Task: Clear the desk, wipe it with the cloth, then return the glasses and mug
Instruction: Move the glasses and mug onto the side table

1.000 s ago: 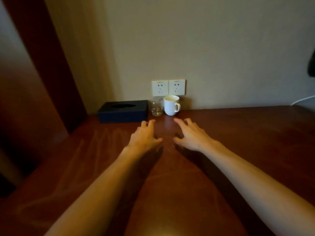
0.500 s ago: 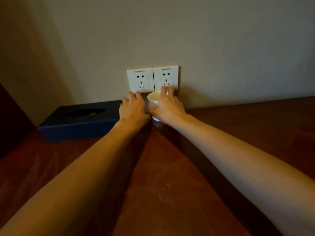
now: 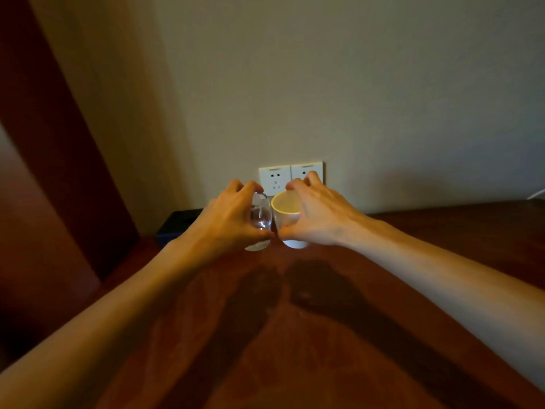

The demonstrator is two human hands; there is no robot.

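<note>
We see two containers side by side at about 12 o'clock from us, near the far edge of the bench (image 3: 339,335). The clear glass (image 3: 261,215) is on the left and the white mug (image 3: 287,215) just beside it on the right, nearly touching. The glass looks empty, though its bottom is blurred. The mug's inside glows pale yellow, and we cannot tell whether anything is in it. Both appear raised off the wood, with two dark shadows lying on the bench beneath them toward 6 o'clock.

Our left hand (image 3: 225,219) grips the glass, its fingers (image 3: 246,185) curled over the top rim and the thumb along the lower side. Our right hand (image 3: 317,215) grips the mug, fingers arched over the far rim and the thumb pressed on the near wall. The mug's handle is hidden.

Behind the two, at 12 o'clock, a pair of white wall sockets (image 3: 274,178) sits on the beige wall. At 11 o'clock a dark box (image 3: 180,221) rests on the bench against the wall, mostly hidden by our left hand. A dark wooden panel (image 3: 59,143) closes the bench's 9 o'clock side. Toward 3 o'clock the reddish-brown surface runs wide, and a thin white cable (image 3: 536,193) shows at the far right edge.
</note>
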